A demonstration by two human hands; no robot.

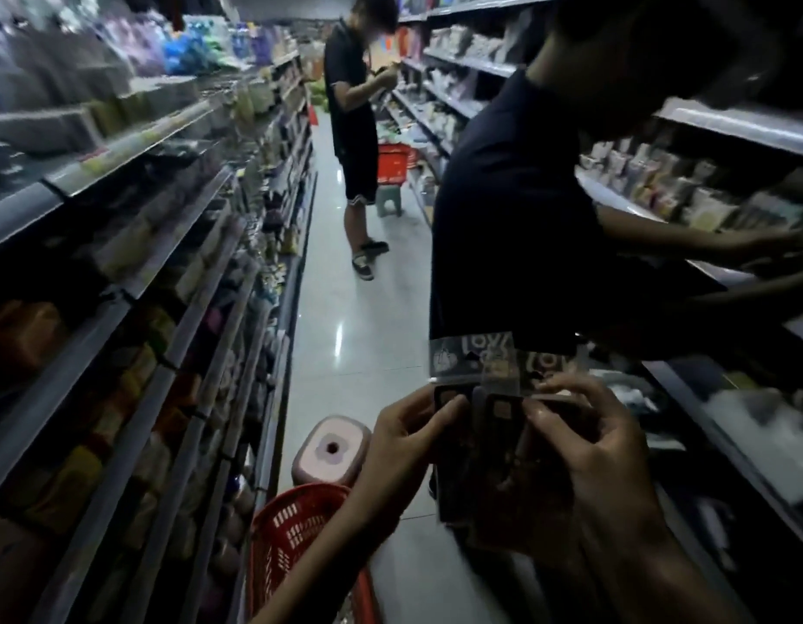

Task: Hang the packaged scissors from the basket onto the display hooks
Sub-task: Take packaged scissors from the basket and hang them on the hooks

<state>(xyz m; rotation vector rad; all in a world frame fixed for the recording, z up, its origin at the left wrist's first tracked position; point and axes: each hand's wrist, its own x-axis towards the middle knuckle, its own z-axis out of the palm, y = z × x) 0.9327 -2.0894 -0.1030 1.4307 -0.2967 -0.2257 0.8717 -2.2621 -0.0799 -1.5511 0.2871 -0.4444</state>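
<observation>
2 overlapping packaged scissors are held upright in mid-aisle, above and to the right of the red basket. The left pack is pinched by the left hand, and the right pack is gripped by the curled fingers of the right hand. A pink stool is noted just beyond the basket.

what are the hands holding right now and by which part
Two packaged scissors: the left hand pinches one just below its printed header, the right hand pinches the other at the same spot.
</observation>
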